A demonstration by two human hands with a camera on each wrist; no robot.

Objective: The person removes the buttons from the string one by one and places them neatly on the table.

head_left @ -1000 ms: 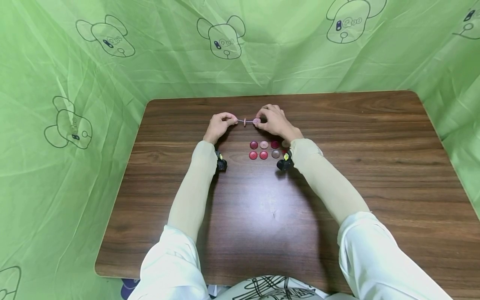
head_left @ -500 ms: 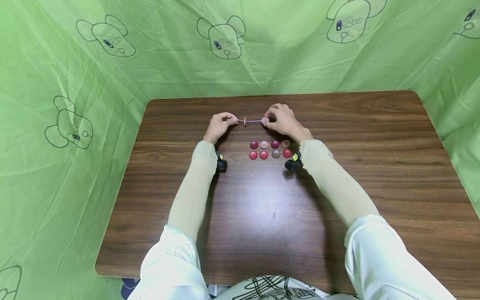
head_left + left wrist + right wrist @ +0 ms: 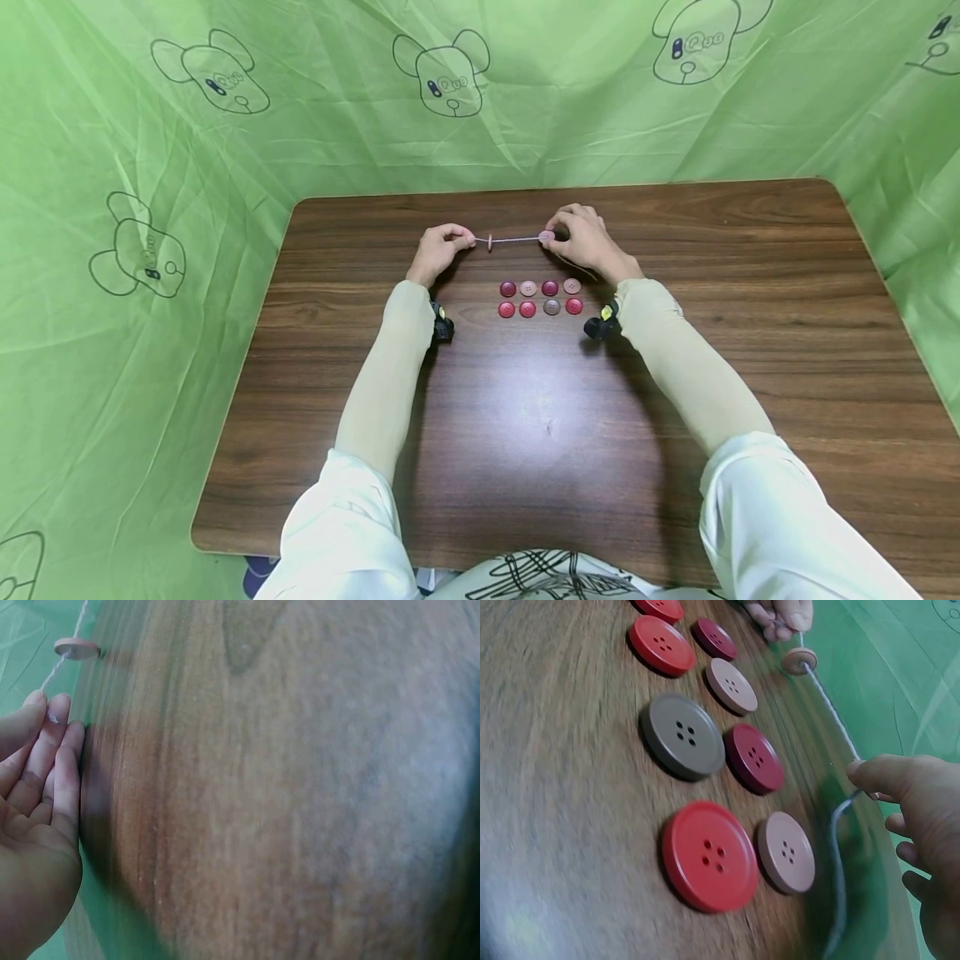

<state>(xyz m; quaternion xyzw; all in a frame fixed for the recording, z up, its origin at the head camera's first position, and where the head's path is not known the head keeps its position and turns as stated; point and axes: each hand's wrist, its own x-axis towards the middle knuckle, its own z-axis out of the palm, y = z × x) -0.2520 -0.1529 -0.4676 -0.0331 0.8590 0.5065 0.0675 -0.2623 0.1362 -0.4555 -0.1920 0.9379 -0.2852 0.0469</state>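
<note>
A pale twisted string (image 3: 519, 240) is stretched between my hands near the table's far edge. At its left end, my left hand (image 3: 437, 252) pinches it between thumb and fingertip. A pinkish button (image 3: 490, 242) is threaded on it, standing on edge close to my left fingertips. The left wrist view shows this button (image 3: 77, 649) just beyond my left hand (image 3: 41, 817). My right hand (image 3: 588, 243) pinches the string farther right. From under its thumb (image 3: 881, 772), a loose tail of string (image 3: 838, 870) drops toward the table. The right fingertips behind the thumb are partly hidden.
Several buttons lie flat in two rows in front of my hands, among them a pale pink button (image 3: 786, 851), a bright red button (image 3: 709, 855), a grey-brown button (image 3: 682, 736) and a dark red button (image 3: 754, 757). A green curtain (image 3: 360, 108) rises behind the brown wooden table (image 3: 495, 467).
My right hand has slid to the right, so the string stretch between my hands is longer. Its arm uncovers the right end of the button rows. My left hand and the threaded button stay put.
</note>
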